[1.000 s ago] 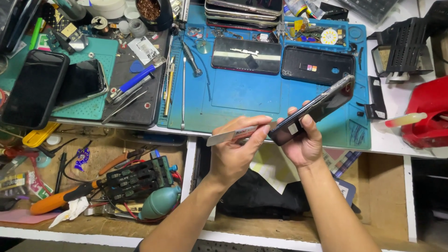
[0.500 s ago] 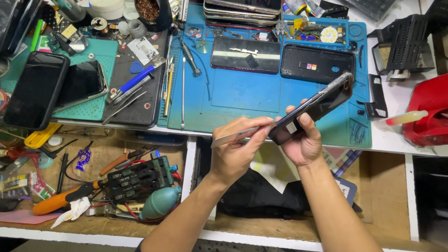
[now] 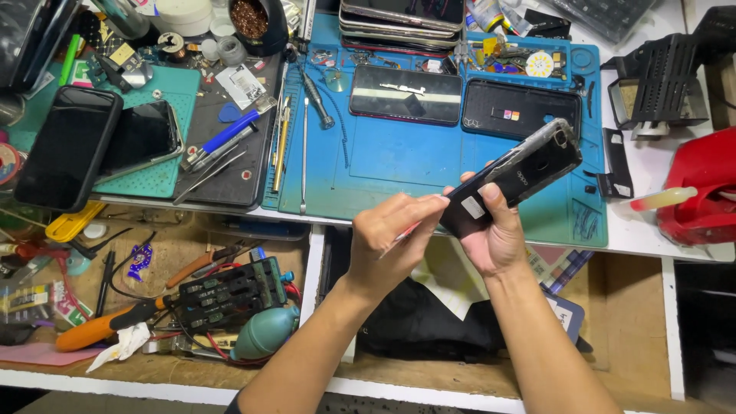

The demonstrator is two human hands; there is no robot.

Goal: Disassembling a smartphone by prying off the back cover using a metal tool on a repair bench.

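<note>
Your right hand (image 3: 494,238) grips a black phone (image 3: 514,180) tilted above the blue mat (image 3: 399,165); your left hand (image 3: 391,241) pinches a thin tool (image 3: 406,231) against the phone's near end

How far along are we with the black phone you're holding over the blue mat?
Done, apparently: a screen panel and a black back cover lie separate on the blue mat. In hand: the right hand holds the black phone tilted, and the left hand works a thin tool at its lower end. Left: cannot tell whether this phone is open.
</note>
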